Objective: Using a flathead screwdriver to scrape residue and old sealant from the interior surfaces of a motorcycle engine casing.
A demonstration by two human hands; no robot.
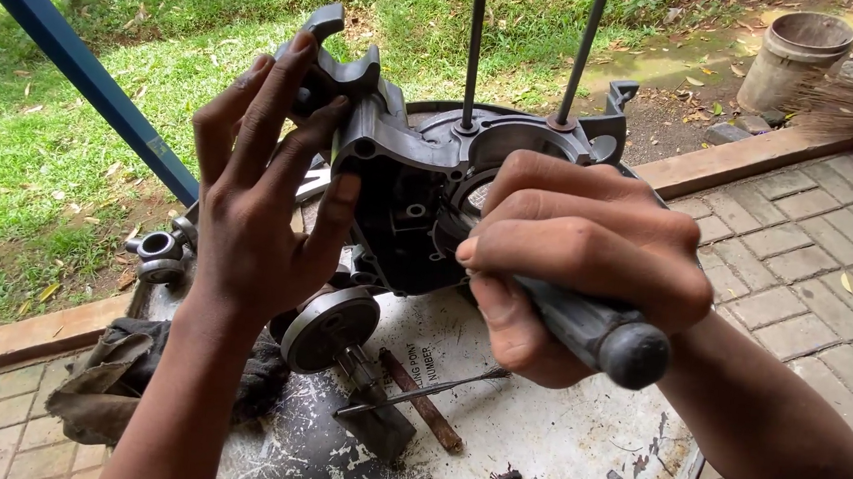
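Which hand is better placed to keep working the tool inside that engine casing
Right. The right hand already grips the dark tool handle, its tip inside the grey engine casing. The left hand is wrapped on the casing's upper left, steadying it.

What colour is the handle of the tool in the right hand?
Dark grey to black, seen in the head view: the tool handle sticks out of the right hand.

White drum top (pixel 572 450) — casing (pixel 399 198), rag (pixel 107 377), round clutch part (pixel 330 328).
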